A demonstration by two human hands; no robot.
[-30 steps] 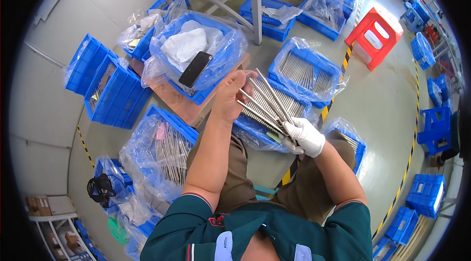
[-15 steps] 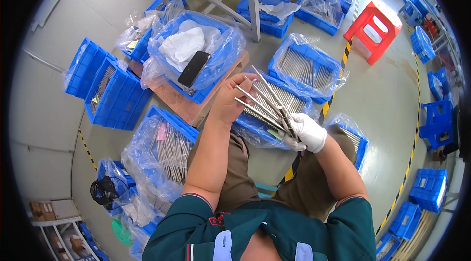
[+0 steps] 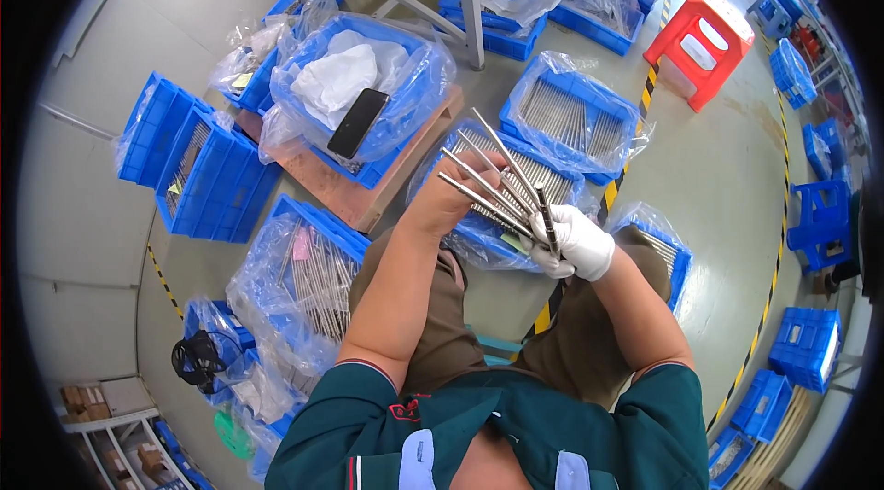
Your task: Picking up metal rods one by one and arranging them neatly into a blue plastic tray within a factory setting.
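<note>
Reaching farther right, the bare left hand [image 3: 453, 191] now has its fingers behind the metal rods [image 3: 485, 204], grip impossible to tell; the gloved right hand [image 3: 578, 243] clasps them above a blue bin [image 3: 479, 249], one dark-banded rod [image 3: 547, 223] now standing apart.

right grip [image 3: 573, 244]: holds metal rods [image 3: 506, 152] | left grip [image 3: 449, 195]: at rods

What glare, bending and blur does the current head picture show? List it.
Head view, bending: the right striped tape curves near the rim, corners go black; head view, glare: pale sheen on the floor, bright highlights along the held rods; head view, blur: the rods look fairly crisp, without strong motion smear.
</note>
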